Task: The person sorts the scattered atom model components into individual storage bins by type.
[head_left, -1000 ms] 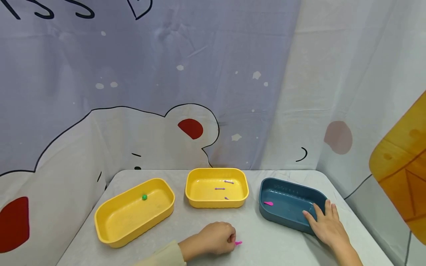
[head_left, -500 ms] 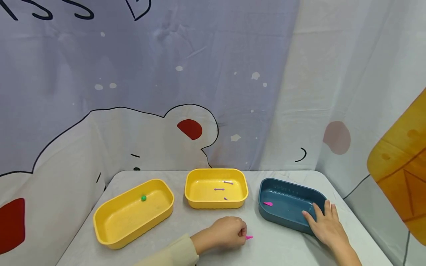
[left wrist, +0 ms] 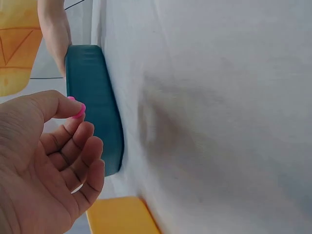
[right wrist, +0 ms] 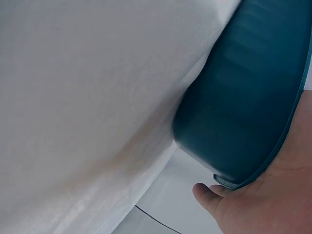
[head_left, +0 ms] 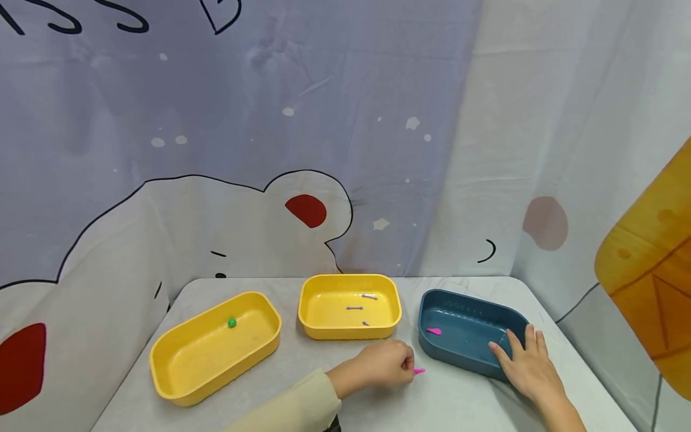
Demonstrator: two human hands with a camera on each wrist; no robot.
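My left hand (head_left: 384,363) pinches a small pink plastic piece (head_left: 418,371) between thumb and index finger, over the table in front of the blue tray. In the left wrist view only a bit of the pink piece (left wrist: 79,110) shows past the fingertips; the other fingers curl loosely. The dark blue tray (head_left: 459,360) stands at the right, with a pink teardrop-shaped piece (head_left: 434,331) lying inside. At that tray's right end, my right hand (head_left: 531,366) rests on the rim, fingers spread and fairly straight. The right wrist view shows the palm against the tray's rim (right wrist: 273,163).
A yellow tray (head_left: 349,332) at the back middle holds several small purple sticks (head_left: 354,308). Angled at the left is a larger yellow tray (head_left: 183,366) with a green ball (head_left: 232,323) in it. Printed curtains (head_left: 345,120) hang behind the white table (head_left: 302,354).
My left hand has moved right and farther from me, toward the blue tray, carrying the pink piece. My right hand has stayed on the tray's rim.
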